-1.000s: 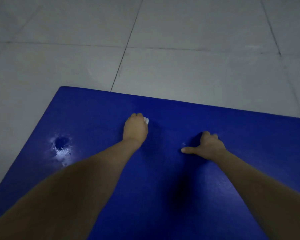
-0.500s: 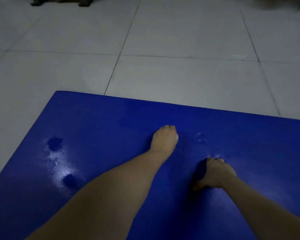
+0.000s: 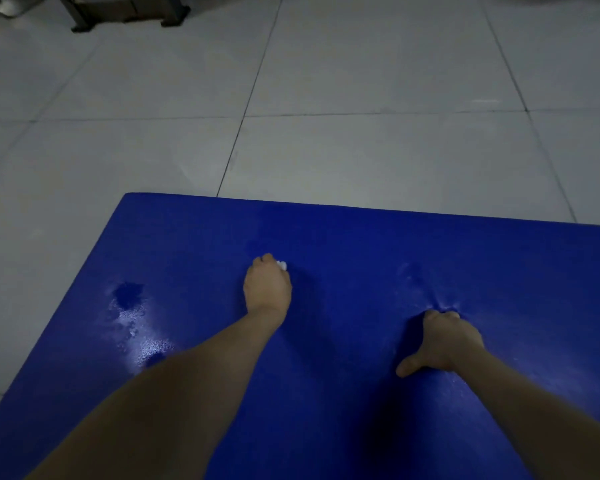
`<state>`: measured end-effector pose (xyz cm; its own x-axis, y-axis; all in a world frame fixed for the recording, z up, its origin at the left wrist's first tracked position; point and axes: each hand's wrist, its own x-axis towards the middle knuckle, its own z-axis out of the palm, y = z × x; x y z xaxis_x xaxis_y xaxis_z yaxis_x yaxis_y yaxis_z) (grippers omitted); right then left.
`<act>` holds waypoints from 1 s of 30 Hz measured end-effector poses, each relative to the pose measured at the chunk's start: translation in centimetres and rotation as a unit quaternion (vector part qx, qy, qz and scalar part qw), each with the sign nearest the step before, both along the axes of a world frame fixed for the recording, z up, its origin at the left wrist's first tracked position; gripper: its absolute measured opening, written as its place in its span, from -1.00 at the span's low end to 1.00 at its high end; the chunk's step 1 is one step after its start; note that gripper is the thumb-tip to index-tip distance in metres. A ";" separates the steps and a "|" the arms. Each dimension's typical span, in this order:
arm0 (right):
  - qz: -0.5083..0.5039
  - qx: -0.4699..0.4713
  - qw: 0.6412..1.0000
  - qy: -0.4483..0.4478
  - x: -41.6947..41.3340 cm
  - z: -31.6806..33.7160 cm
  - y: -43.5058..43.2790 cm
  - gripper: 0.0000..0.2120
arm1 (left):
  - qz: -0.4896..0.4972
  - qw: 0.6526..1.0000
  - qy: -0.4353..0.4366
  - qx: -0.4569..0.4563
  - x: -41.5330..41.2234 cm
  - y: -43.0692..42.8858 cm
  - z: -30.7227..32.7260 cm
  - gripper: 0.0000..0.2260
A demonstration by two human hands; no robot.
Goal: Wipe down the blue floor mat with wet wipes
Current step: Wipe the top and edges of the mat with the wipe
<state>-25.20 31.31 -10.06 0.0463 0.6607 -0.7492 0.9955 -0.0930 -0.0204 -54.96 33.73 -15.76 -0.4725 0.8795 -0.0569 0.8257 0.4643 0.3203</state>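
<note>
The blue floor mat (image 3: 361,244) lies on the tiled floor and fills the lower half of the head view; its far edge runs across the middle. My left hand (image 3: 267,289) presses down on the mat near its centre, fingers curled round a white wet wipe (image 3: 282,265) that peeks out at the fingertips. My right hand (image 3: 444,341) leans on the mat further right and nearer to me. Its fingers are curled and dig into the mat, which puckers there, and the thumb sticks out to the left. I see nothing held in it.
A wet, shiny patch (image 3: 136,327) with darker spots sits on the mat's left part. Grey floor tiles (image 3: 361,133) stretch beyond the mat. The dark base of a piece of furniture (image 3: 129,12) stands at the far left top.
My left hand slid right with the wipe, then back to the left. My right hand drew nearer to me and stayed put. The view tilted up, showing more floor.
</note>
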 end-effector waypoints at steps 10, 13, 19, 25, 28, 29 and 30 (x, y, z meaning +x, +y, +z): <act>0.040 0.005 0.999 -0.009 -0.1 -1.0 0.6 0.06 | -0.262 0.964 -0.045 -0.008 15.3 -2.2 0.0 -0.77; 0.046 0.003 0.999 -0.014 -0.2 -0.8 0.9 0.01 | -0.330 0.944 0.001 0.009 14.2 -2.0 0.0 -0.80; 0.041 -0.008 0.999 -0.011 -0.4 0.1 0.8 -0.08 | -0.204 0.979 0.019 0.006 5.0 -1.8 0.3 -0.85; 0.074 0.002 0.997 -0.018 -0.4 -0.2 0.8 -0.09 | -0.038 0.999 0.029 0.014 -3.9 -4.5 0.0 -0.78; 0.086 0.011 0.996 -0.019 -0.2 -0.4 0.8 -0.11 | -0.002 0.999 0.007 0.031 -1.6 -4.4 0.3 -0.77; 0.090 0.014 0.996 -0.019 -0.1 -0.5 0.8 -0.12 | -0.009 0.999 -0.004 0.033 -0.3 -4.4 0.4 -0.79; 0.092 0.016 0.995 -0.020 0.0 -0.6 0.8 -0.12 | -0.022 0.999 -0.020 0.032 1.2 -4.5 0.5 -0.80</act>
